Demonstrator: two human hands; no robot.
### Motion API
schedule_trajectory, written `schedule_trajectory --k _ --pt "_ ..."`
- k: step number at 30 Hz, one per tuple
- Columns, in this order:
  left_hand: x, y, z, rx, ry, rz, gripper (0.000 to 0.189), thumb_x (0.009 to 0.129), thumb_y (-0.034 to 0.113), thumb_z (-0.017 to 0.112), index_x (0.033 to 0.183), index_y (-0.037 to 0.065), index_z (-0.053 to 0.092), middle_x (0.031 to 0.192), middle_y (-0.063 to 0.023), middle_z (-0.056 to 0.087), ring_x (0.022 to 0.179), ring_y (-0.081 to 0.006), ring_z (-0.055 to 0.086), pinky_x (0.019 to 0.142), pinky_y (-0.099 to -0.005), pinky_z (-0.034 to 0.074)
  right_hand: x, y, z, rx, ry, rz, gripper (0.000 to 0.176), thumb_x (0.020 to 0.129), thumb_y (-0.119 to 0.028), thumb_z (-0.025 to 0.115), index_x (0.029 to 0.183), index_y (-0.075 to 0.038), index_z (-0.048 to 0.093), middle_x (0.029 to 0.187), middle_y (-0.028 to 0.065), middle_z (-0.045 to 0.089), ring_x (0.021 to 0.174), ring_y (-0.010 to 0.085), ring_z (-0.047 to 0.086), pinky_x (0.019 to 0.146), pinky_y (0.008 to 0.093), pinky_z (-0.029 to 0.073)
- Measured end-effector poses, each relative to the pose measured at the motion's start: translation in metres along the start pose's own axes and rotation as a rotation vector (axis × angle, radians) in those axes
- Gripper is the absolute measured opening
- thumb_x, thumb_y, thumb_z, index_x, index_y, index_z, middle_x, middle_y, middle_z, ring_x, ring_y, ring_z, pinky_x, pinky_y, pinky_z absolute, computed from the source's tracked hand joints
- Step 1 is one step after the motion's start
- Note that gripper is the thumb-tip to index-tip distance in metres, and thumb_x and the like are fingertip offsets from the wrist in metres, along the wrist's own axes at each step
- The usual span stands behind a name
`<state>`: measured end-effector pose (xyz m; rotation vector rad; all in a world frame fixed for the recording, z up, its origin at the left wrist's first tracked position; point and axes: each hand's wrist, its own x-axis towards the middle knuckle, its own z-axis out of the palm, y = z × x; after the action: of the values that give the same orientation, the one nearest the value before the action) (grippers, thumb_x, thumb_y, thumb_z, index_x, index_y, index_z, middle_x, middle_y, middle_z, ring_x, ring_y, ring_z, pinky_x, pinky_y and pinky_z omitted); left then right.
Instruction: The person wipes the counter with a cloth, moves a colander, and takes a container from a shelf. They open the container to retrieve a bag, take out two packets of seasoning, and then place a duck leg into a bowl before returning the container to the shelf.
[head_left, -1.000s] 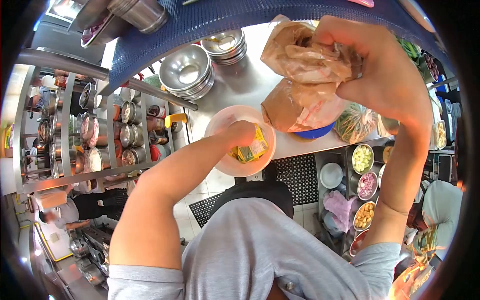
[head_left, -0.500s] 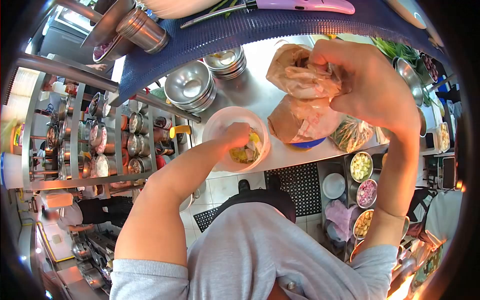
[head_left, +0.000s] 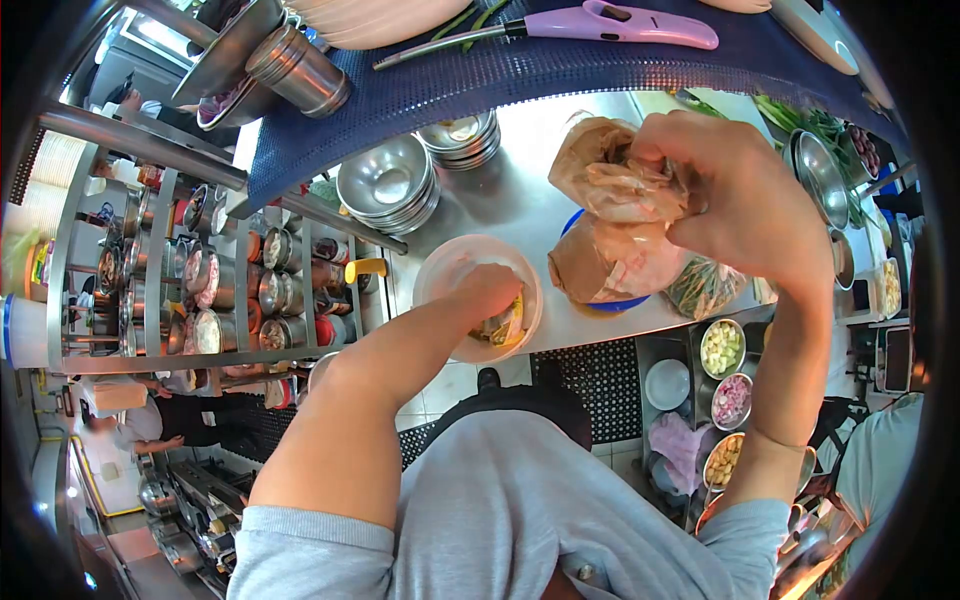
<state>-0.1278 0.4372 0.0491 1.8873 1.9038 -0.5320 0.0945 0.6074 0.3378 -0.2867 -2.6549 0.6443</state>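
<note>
My left hand (head_left: 492,288) is down inside a translucent white plastic tub (head_left: 430,290), its fingers hidden. Beneath and beside it in the tub lie yellowish things (head_left: 512,320) that I cannot make out clearly. Higher up, my right hand (head_left: 735,190) is closed on the crumpled neck of a brown paper bag (head_left: 610,265). The bag looks creased and slightly see-through. Under it shows the rim of a blue dish (head_left: 625,304). A plastic-wrapped bundle of greenish strips (head_left: 705,288) lies just below my right hand.
Stacked metal bowls (head_left: 385,185) stand behind the tub. A lilac gas lighter (head_left: 620,25) rests on the blue-matted shelf (head_left: 420,90) above. Metal containers of chopped food (head_left: 722,347) line the lower right. Other people are at the far left (head_left: 150,420) and right (head_left: 880,460).
My left hand has shifted slightly right within the tub. My right hand keeps its hold on the paper bag. The whole view has moved a little.
</note>
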Motion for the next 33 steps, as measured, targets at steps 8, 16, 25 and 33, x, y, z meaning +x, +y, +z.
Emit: schedule_trajectory --k 8,16,25,33 --pt "-0.018 0.023 -0.023 0.361 -0.023 0.059 0.018 0.081 0.013 0.061 0.092 0.007 0.074 0.097 -0.0144 0.073 0.092 -0.0278 0.072 0.075 -0.0353 0.057 0.003 -0.003 -0.002 0.013 -0.04 0.001 0.036 0.062 0.002 0.069 0.097 -0.003 0.061 0.086 0.0165 0.066 0.078 0.0392 0.063 0.066 0.0419 0.049" --pt "-0.012 -0.005 -0.015 -0.095 0.098 0.014 0.018 0.084 0.013 0.057 0.088 0.004 0.073 0.095 -0.0154 0.072 0.089 -0.0287 0.071 0.08 -0.0406 0.056 0.005 -0.003 0.004 -0.058 -0.004 -0.023 0.038 0.063 0.0 0.068 0.1 -0.003 0.061 0.092 0.0181 0.068 0.086 0.0413 0.063 0.073 0.0431 0.05" --pt "0.003 -0.012 0.007 0.132 0.09 0.148 0.016 0.079 0.011 0.063 0.086 0.004 0.075 0.092 -0.0139 0.073 0.085 -0.0309 0.072 0.076 -0.0403 0.058 0.012 -0.001 0.016 -0.018 0.041 0.007 0.04 0.062 0.0 0.067 0.101 -0.001 0.059 0.089 0.0178 0.067 0.085 0.0401 0.063 0.073 0.042 0.05" --pt "0.01 -0.04 0.0 0.163 0.07 0.077 0.019 0.08 0.012 0.065 0.094 0.003 0.073 0.096 -0.017 0.073 0.091 -0.0322 0.071 0.076 -0.0418 0.058 0.016 -0.002 0.022 0.027 0.035 0.065 0.04 0.062 0.001 0.068 0.1 -0.001 0.058 0.085 0.0185 0.065 0.082 0.0396 0.062 0.072 0.0411 0.05"
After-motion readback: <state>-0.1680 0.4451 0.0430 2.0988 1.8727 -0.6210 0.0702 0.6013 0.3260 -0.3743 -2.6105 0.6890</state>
